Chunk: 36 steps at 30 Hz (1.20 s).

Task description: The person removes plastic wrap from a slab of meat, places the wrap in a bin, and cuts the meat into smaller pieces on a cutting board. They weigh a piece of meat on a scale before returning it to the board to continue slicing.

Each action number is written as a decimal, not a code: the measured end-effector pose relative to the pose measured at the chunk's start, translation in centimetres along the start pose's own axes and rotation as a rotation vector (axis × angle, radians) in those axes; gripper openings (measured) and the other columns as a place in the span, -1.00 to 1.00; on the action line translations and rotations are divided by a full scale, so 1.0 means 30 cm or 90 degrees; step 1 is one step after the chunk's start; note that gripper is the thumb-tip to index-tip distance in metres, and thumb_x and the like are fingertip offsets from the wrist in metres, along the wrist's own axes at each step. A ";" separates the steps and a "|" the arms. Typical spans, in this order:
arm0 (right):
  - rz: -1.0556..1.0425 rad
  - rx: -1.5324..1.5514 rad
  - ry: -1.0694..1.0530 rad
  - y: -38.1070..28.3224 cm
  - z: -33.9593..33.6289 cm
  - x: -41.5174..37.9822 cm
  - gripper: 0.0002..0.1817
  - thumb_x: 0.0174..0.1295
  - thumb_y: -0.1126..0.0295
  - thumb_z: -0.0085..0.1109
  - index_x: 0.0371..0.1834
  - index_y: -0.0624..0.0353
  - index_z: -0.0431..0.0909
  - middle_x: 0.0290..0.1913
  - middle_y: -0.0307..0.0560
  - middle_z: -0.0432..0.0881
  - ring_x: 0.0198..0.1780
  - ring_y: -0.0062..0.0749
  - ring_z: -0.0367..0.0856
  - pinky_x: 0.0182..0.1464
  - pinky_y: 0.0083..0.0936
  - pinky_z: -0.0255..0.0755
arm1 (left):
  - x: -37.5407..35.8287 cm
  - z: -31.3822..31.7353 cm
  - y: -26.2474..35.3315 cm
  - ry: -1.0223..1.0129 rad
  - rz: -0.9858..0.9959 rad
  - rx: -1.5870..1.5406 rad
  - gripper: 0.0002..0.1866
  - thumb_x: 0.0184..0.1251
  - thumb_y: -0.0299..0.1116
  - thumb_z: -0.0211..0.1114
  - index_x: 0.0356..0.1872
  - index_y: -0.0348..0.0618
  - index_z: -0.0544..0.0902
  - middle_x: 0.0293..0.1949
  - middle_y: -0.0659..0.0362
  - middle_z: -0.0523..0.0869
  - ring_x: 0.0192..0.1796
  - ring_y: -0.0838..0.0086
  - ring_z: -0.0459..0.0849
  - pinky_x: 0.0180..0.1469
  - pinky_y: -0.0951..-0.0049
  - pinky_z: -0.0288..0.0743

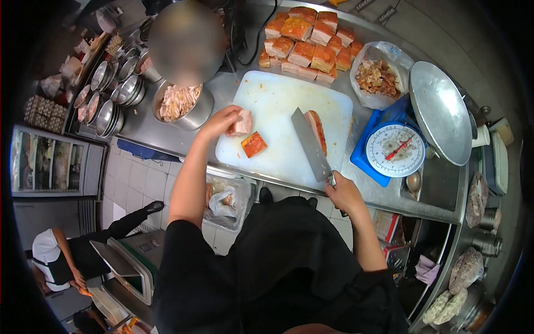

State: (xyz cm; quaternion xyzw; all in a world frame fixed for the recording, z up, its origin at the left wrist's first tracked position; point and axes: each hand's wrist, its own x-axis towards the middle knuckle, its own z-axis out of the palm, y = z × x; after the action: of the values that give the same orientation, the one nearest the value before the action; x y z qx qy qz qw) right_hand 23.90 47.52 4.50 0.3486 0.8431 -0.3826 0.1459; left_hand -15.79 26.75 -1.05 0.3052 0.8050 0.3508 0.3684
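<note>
On the white cutting board (272, 100), my left hand (223, 121) holds a pale chunk of pork (242, 123) near the left edge. Just below it lies a square piece with orange-brown skin (253, 145). The handle of a wide cleaver (312, 146) is gripped in my right hand (342, 193), at the board's lower right corner. Its blade slants up and left over the board. A long strip of pork with browned skin (316, 131) rests along the blade's right side.
Stacked pork blocks (301, 54) stand behind the board. A metal pot of cut meat (178, 103) is at left. To the right are a bag of scraps (378, 77) and a blue scale (395, 149) with a metal pan (440, 111). Another person (72, 253) is at lower left.
</note>
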 end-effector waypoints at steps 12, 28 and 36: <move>-0.019 0.009 0.025 0.022 0.008 -0.018 -0.55 0.25 0.21 0.18 0.14 0.22 0.54 -0.28 0.36 0.73 -0.14 0.30 0.72 -0.02 0.05 0.56 | -0.106 0.146 -0.009 -0.255 0.160 -0.880 -0.29 0.29 -0.12 0.19 0.47 -0.15 0.38 0.31 -0.10 0.58 0.23 0.00 0.65 0.03 -0.09 0.67; 0.003 0.029 0.018 0.016 0.007 -0.023 -0.64 0.26 0.24 0.17 0.06 0.18 0.51 -0.22 0.33 0.74 -0.09 0.30 0.71 0.01 0.06 0.55 | -0.125 0.468 0.186 0.194 0.354 -0.073 -0.29 0.09 -0.59 0.39 0.36 -0.15 0.46 0.29 0.04 0.58 0.40 0.14 0.53 0.43 0.23 0.39; -0.087 -0.032 0.080 0.046 0.049 -0.016 -0.69 0.29 0.25 0.17 -0.03 0.21 0.49 -0.29 0.33 0.73 -0.16 0.32 0.71 -0.03 0.11 0.55 | -0.224 0.589 0.158 0.311 0.504 0.225 -0.39 -0.02 -0.56 0.47 0.17 -0.09 0.56 0.35 -0.05 0.48 0.49 -0.11 0.40 0.46 -0.04 0.33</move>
State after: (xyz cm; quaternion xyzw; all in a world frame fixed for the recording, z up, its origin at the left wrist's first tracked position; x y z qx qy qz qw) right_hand 25.19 46.83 3.01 0.3097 0.8817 -0.3479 0.0750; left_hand 3.21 30.40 -3.29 0.5545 0.7370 0.3832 -0.0496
